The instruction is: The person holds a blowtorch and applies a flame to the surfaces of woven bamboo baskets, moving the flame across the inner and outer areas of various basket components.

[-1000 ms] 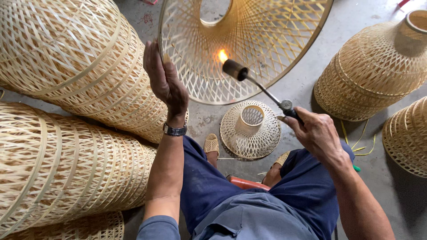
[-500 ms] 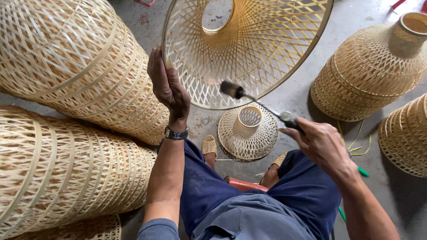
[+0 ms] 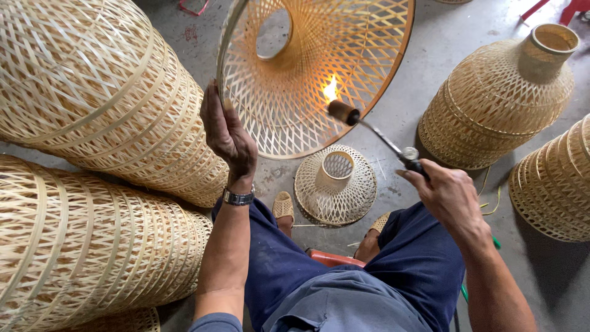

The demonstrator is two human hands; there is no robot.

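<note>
My left hand (image 3: 228, 132) grips the rim of a wide woven bamboo lampshade (image 3: 289, 104), held up on its side with its open mouth facing me. My right hand (image 3: 447, 193) holds a small gas torch (image 3: 375, 131) by its handle. The torch's nozzle points into the shade, and a flame (image 3: 330, 90) burns against the inner weave. A wristwatch (image 3: 238, 197) sits on my left wrist. I sit low with my knees apart, in dark blue trousers.
Two big woven bamboo shades (image 3: 92, 92) (image 3: 86, 246) lie at the left. A small woven cone shade (image 3: 335, 184) rests on the concrete floor between my sandalled feet. A bottle-shaped shade (image 3: 501, 98) and another shade (image 3: 556, 184) stand at the right.
The shade has turned and tilted in my left hand, its small opening moving left. The torch went out of flame half a second ago; now the flame burns inside the shade again.
</note>
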